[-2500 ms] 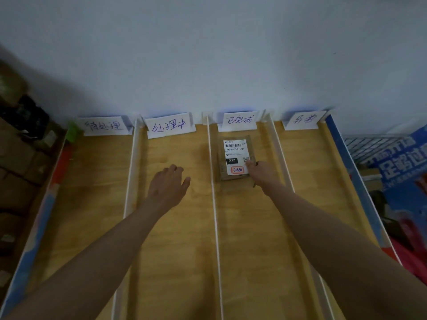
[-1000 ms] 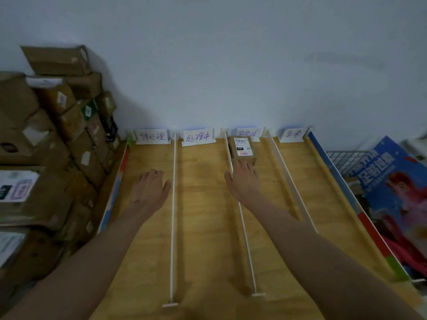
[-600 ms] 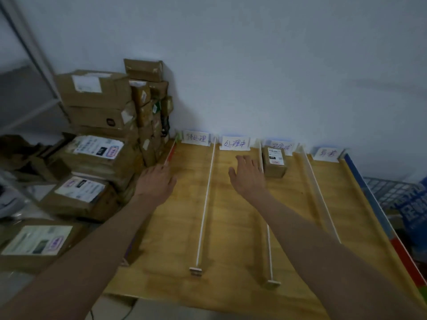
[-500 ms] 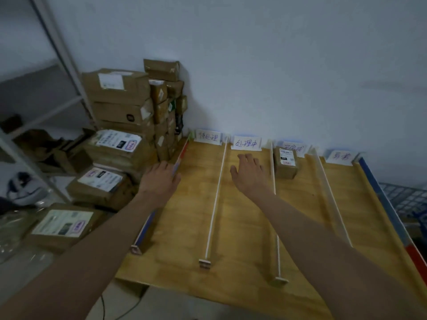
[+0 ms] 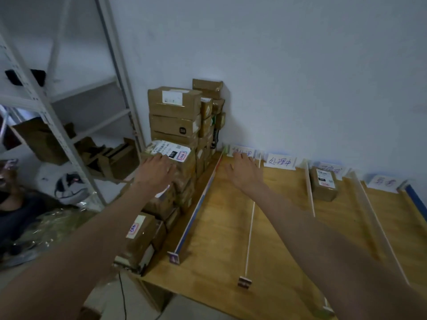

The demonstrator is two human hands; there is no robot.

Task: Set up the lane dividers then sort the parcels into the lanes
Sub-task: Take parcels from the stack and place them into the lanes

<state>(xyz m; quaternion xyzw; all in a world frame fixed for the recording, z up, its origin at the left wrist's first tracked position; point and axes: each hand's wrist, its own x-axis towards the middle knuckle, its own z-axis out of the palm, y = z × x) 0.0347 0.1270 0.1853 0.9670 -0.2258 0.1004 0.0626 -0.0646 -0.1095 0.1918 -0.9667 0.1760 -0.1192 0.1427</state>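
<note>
Left of the tabletop (image 5: 272, 227): stack of brown cardboard parcels (image 5: 175, 121) against the wall. Left hand (image 5: 157, 173), fingers spread and fairly straight, rests on the topmost labelled parcel (image 5: 172, 158) of a lower pile, gripping nothing. Right hand (image 5: 242, 173), open with fingers extended, hovers over lane 1 near its handwritten sign (image 5: 242, 152). White lane dividers (image 5: 250, 229) run along the tabletop. 1 labelled parcel (image 5: 323, 185) sits at the far end of lane 3. Grey metal shelving (image 5: 69, 139) stands at far left.
</note>
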